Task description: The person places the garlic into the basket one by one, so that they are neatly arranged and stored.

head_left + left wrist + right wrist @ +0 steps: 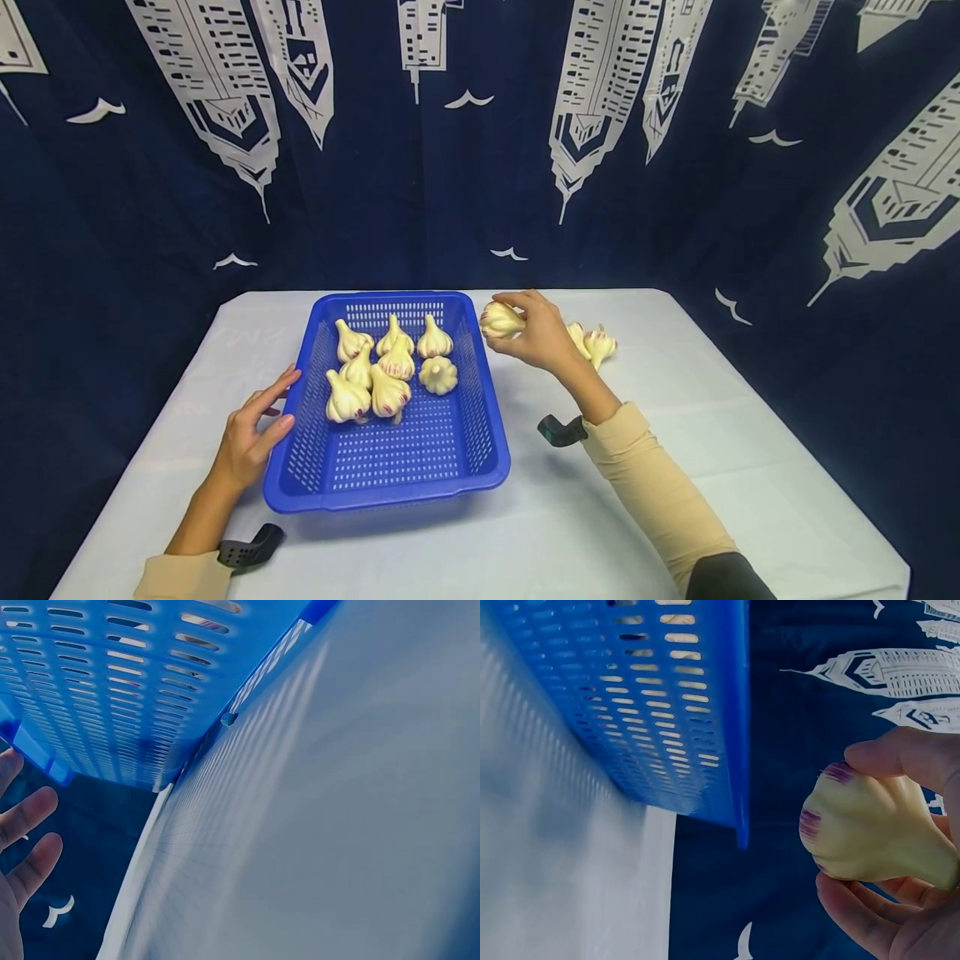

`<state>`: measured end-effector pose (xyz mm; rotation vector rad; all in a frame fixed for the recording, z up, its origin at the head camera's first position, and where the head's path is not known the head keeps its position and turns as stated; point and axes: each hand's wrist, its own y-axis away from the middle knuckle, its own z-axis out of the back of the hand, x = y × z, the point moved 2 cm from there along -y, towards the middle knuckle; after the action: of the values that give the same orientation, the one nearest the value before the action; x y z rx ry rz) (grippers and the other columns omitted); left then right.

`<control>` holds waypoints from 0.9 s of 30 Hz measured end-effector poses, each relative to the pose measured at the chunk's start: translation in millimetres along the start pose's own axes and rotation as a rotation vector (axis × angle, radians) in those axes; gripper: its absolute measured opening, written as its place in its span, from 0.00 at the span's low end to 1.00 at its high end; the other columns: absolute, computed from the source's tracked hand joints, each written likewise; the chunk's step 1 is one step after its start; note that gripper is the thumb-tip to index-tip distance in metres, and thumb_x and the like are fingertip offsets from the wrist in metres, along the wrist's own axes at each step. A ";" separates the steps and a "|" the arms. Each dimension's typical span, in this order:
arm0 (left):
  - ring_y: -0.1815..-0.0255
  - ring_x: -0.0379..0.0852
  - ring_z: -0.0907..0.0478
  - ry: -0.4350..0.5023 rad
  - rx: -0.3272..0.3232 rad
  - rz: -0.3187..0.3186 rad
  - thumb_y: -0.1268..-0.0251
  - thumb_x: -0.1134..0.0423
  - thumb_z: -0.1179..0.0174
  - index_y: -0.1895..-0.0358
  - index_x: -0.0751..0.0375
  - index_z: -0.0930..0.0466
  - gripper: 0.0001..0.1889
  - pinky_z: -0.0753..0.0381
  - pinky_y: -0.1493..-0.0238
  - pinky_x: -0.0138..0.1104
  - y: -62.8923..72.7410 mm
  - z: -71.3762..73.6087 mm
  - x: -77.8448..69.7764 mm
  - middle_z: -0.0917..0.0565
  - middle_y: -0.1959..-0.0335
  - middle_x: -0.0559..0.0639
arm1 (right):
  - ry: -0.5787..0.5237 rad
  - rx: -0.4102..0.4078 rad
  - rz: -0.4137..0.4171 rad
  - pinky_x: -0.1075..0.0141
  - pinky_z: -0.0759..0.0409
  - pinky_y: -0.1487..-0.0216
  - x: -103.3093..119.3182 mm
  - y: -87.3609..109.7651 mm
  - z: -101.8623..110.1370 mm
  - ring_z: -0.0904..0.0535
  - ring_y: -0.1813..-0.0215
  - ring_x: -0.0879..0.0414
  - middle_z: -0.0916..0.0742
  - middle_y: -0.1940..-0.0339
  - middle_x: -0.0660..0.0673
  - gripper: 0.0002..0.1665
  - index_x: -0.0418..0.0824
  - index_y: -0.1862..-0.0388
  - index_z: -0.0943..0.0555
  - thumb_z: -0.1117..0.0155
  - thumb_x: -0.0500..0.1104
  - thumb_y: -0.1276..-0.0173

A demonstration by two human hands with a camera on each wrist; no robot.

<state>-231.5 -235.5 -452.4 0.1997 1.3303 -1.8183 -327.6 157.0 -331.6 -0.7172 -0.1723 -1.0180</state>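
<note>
My right hand point(543, 335) holds a garlic bulb point(498, 321) just outside the right rim of a blue plastic basket point(491, 454). In the right wrist view, thumb and fingers grip the pale bulb point(866, 825) from both sides; purple streaks mark its round end. My left hand point(249, 435) is at the basket's left side, fingers extended and fingertips at the rim; whether they press on it I cannot tell. Several garlic bulbs point(390, 390) lie in the back and middle of the basket. Beyond my right wrist, more garlic bulbs point(602, 345) lie on the table, partly hidden.
A white cloth covers the table point(600, 525). Behind it hangs a dark blue curtain point(465, 183) printed with white buildings and birds. Dark wrist straps point(561, 431) stick out by both wrists.
</note>
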 end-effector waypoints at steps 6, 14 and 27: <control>0.47 0.27 0.29 0.010 -0.004 -0.022 0.46 0.69 0.47 0.33 0.64 0.26 0.31 0.31 0.56 0.27 -0.4 0.2 -0.1 0.26 0.34 0.63 | 0.007 0.031 0.000 0.52 0.23 0.56 6.8 0.0 -1.7 0.20 0.50 0.42 0.17 0.48 0.40 0.38 0.41 0.40 0.19 0.19 0.46 0.53; 0.48 0.27 0.29 0.005 -0.003 -0.023 0.46 0.69 0.47 0.33 0.65 0.26 0.31 0.32 0.56 0.25 -0.9 0.8 0.8 0.26 0.34 0.63 | -0.033 0.056 0.058 0.57 0.20 0.60 16.5 -1.6 -2.4 0.21 0.51 0.44 0.17 0.46 0.38 0.40 0.36 0.38 0.23 0.20 0.45 0.51; 0.47 0.28 0.28 0.004 -0.005 -0.030 0.47 0.69 0.47 0.34 0.65 0.26 0.31 0.31 0.56 0.26 -1.8 1.7 1.1 0.26 0.34 0.64 | -0.090 0.068 0.095 0.57 0.20 0.59 32.1 -4.4 -9.4 0.20 0.55 0.46 0.16 0.47 0.38 0.42 0.35 0.37 0.25 0.21 0.47 0.51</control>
<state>-232.8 -237.4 -451.1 0.1820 1.3467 -1.8403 -315.9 126.8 -322.2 -0.7032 -0.2471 -0.8859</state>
